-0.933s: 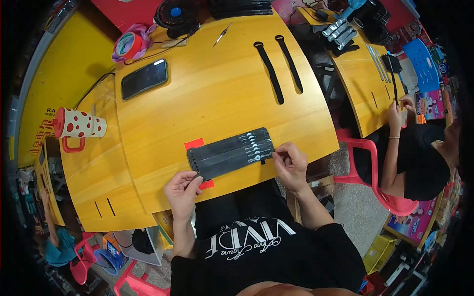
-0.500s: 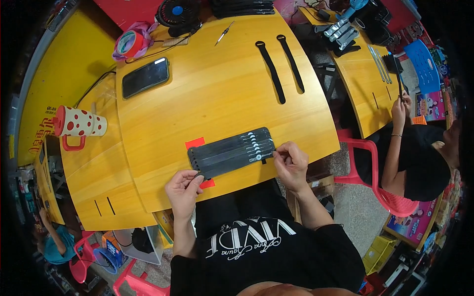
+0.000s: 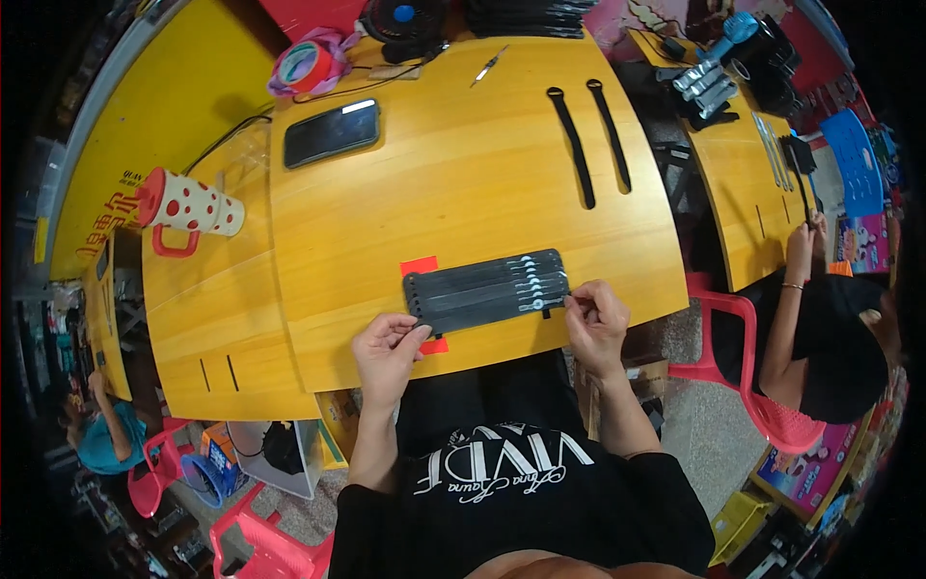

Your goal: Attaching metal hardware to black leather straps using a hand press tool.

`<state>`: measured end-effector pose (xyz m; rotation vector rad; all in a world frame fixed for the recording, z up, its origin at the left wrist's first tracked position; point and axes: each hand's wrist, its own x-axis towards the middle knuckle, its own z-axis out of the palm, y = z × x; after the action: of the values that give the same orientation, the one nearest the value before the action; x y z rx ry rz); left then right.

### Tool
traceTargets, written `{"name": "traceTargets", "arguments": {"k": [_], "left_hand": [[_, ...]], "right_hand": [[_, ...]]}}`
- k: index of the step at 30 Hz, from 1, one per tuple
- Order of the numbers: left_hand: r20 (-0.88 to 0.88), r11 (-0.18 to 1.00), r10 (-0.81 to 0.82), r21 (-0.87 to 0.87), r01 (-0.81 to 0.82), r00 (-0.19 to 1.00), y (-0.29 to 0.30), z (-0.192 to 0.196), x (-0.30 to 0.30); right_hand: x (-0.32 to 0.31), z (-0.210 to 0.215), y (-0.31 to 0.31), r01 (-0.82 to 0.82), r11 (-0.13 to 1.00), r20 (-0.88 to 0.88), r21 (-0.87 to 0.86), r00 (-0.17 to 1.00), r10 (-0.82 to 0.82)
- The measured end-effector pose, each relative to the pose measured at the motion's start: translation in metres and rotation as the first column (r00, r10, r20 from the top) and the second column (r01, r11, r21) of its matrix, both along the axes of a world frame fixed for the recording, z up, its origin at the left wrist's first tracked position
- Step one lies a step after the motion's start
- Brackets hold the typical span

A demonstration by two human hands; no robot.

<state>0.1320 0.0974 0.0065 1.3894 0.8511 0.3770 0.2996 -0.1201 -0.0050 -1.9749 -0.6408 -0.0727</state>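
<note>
Several flat black straps (image 3: 473, 297) lie side by side, overlapping, near the front edge of the yellow table. They have rounded looped ends on the left and white printing near the right end. My left hand (image 3: 389, 353) pinches the near left corner of this row, beside a red tape mark (image 3: 435, 346). At the near right end, my right hand (image 3: 598, 323) has thumb and finger pressed together on a strap's tip. Another red tape mark (image 3: 419, 264) shows at the far left corner. Farther off lie two single black straps (image 3: 576, 154) with ringed ends.
On the table (image 3: 463, 183) are a phone (image 3: 332, 132), a screwdriver-like tool (image 3: 490, 66), red tape (image 3: 304, 68), a black fan (image 3: 403, 19) and stacked black straps (image 3: 531, 17). A dotted tumbler (image 3: 193, 205) stands left. Right, a person (image 3: 830, 338) works at another table.
The whole view has shifted, so the table and its things sit farther right in the picture. Both hands stay at the two ends of the strap row, with little other change.
</note>
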Motion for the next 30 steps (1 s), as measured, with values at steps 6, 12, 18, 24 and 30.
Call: {"name": "traceTargets", "arguments": {"k": [6,12,18,24,30], "left_hand": [[0.089,1.0,0.003,-0.001,-0.003,0.996,-0.006,-0.01,-0.002],[0.016,0.995,0.033,0.09,-0.034,0.999,-0.008,-0.01,0.001],[0.004,0.99,0.052,0.131,-0.052,0.999,-0.009,-0.014,0.003],[0.011,0.98,0.051,0.194,-0.052,0.999,-0.008,-0.021,0.001],[0.013,0.975,0.057,0.214,-0.059,0.998,-0.009,-0.018,0.002]], "right_hand": [[-0.002,-0.002,-0.003,-0.012,1.0,-0.01,0.019,1.0,0.012],[-0.004,-0.001,-0.001,-0.009,1.0,0.006,0.005,1.0,0.009],[-0.003,-0.005,0.002,0.011,0.999,-0.016,0.045,1.0,-0.01],[-0.002,-0.004,0.002,0.005,0.999,-0.025,0.045,1.0,-0.004],[-0.003,-0.001,0.002,0.009,1.0,-0.003,0.0,1.0,-0.009]]}}
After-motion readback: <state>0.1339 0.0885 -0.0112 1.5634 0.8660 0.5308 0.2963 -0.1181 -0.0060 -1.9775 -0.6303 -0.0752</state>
